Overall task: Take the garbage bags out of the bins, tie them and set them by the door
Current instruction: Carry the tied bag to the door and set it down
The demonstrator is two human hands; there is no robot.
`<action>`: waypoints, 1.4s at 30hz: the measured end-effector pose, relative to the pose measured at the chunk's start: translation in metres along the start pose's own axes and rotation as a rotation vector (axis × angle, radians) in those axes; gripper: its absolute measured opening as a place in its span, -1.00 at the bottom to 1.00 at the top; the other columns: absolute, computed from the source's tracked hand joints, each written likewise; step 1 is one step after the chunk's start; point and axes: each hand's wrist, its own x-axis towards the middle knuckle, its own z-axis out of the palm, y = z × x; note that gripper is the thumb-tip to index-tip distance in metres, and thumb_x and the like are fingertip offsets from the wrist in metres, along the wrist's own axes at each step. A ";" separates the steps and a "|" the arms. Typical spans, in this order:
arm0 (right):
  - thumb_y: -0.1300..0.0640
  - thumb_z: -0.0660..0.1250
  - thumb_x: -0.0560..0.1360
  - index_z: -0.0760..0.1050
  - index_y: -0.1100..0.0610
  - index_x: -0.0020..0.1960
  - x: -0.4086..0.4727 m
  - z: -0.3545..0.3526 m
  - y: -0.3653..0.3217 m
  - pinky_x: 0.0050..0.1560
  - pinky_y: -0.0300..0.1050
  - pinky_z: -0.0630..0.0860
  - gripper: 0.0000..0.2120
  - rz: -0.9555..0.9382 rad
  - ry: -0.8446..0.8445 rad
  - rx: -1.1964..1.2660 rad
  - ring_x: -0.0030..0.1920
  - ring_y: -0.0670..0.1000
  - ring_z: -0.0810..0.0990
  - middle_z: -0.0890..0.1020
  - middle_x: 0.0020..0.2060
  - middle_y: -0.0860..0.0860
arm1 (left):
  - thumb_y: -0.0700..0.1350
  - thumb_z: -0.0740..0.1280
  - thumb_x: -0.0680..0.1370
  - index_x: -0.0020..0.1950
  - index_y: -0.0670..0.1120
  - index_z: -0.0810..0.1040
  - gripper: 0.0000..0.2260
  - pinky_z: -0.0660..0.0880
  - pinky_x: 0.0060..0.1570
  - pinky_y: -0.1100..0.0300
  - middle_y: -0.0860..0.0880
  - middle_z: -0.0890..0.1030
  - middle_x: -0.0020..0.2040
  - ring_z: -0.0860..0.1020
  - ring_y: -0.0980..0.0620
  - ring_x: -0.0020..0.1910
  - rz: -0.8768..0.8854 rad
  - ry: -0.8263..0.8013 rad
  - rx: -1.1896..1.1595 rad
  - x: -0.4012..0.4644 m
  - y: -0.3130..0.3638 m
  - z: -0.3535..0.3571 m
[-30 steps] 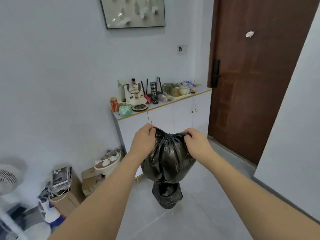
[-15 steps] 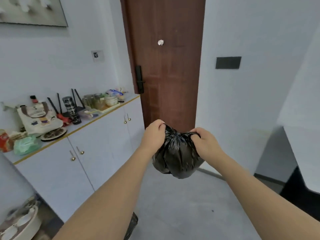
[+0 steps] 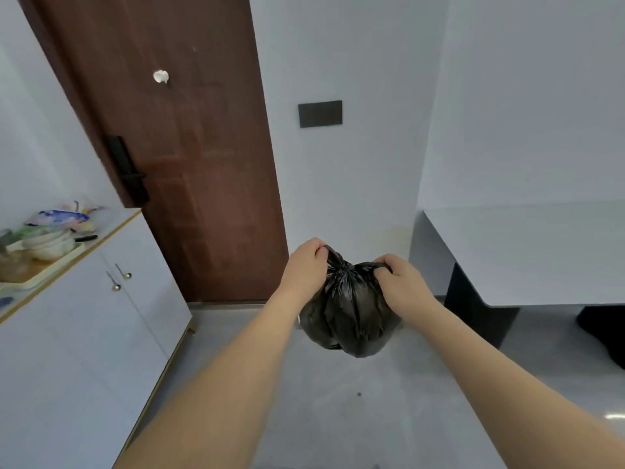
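The view has swung right since a moment ago: the door (image 3: 176, 157) now fills the upper left, and more of the cabinet (image 3: 84, 333) has slid out of sight at the left edge. The hands and bag hold the same pose as before.

The brown door is closed, with a black lock (image 3: 126, 170) on its left side and a small white object (image 3: 161, 76) stuck near its top. White walls stand to its right, carrying a dark rectangular plate (image 3: 320, 113). A grey floor (image 3: 338, 418) spreads below. The white cabinet runs along the left wall, its top holding a tray (image 3: 40, 277) of stacked bowls (image 3: 49, 245). A white counter (image 3: 527, 255) juts in from the right.

Two bare forearms reach forward from the bottom of the view. Between them hangs a black bag (image 3: 350, 316), full and rounded, held in the air above the floor, in front of the wall just right of the door. The left hand (image 3: 304, 265) grips one gathered end of the bag's neck; the right hand (image 3: 400, 279) grips the other. Both fists are clenched on the plastic, close together.
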 end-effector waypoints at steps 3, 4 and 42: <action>0.20 0.11 0.57 0.53 0.11 0.03 0.027 0.000 0.009 -0.06 -0.12 0.34 -0.78 0.026 0.009 -0.011 -0.02 0.03 0.48 0.56 -0.09 -0.03 | -0.14 0.09 0.65 0.00 -0.06 0.52 -0.79 0.32 -0.29 0.32 0.12 0.52 -0.16 0.47 0.18 -0.20 -0.011 -0.014 -0.023 0.027 -0.005 0.012; 0.20 0.11 0.57 0.53 0.11 0.04 0.042 0.000 0.012 -0.06 -0.13 0.33 -0.77 0.024 0.010 -0.012 -0.02 0.03 0.48 0.56 -0.09 -0.03 | -0.14 0.09 0.65 0.00 -0.05 0.52 -0.79 0.32 -0.29 0.32 0.12 0.52 -0.16 0.46 0.19 -0.21 -0.009 -0.014 -0.025 0.041 -0.007 0.016; 0.22 0.09 0.55 0.50 0.11 -0.01 0.553 0.208 0.285 -0.23 -0.16 0.42 -0.79 0.359 -0.189 -0.104 -0.18 0.00 0.52 0.60 -0.14 0.05 | -0.13 0.12 0.64 -0.01 -0.07 0.53 -0.80 0.35 -0.26 0.37 0.09 0.56 -0.12 0.50 0.18 -0.15 -0.412 -0.145 -0.160 0.474 -0.330 0.288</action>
